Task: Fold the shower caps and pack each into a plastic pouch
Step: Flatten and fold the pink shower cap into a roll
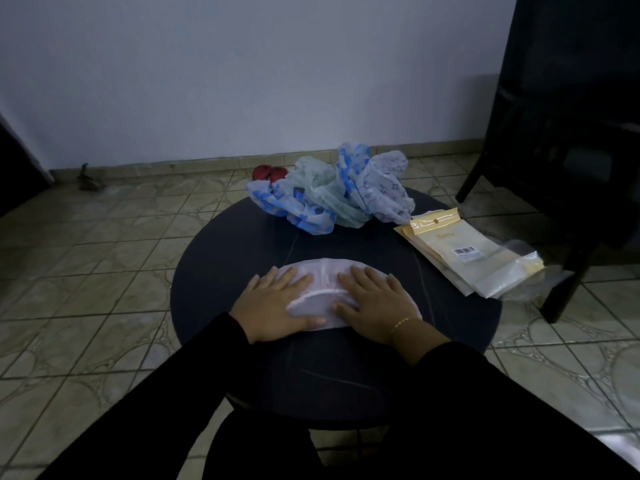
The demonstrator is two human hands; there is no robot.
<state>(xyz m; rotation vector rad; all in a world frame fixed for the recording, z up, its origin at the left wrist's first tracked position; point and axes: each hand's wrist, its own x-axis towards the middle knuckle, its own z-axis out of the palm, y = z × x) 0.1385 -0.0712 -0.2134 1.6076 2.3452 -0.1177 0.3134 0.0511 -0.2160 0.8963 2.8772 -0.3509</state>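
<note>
A pale pink shower cap (323,277) lies flattened in a half-round shape on the dark round table (221,258). My left hand (273,303) presses flat on its left part, fingers straight and spread. My right hand (372,299) presses flat on its right part, a thin gold bracelet on the wrist. A heap of loose shower caps (332,188), blue-patterned, pale green and white, sits at the table's far edge. A stack of yellowish plastic pouches (464,251) lies at the table's right edge, partly overhanging it.
A dark chair (568,140) stands close to the table on the right. Red slippers (268,173) lie on the tiled floor behind the heap. A white wall closes the back. My dark sleeves cover the near table edge.
</note>
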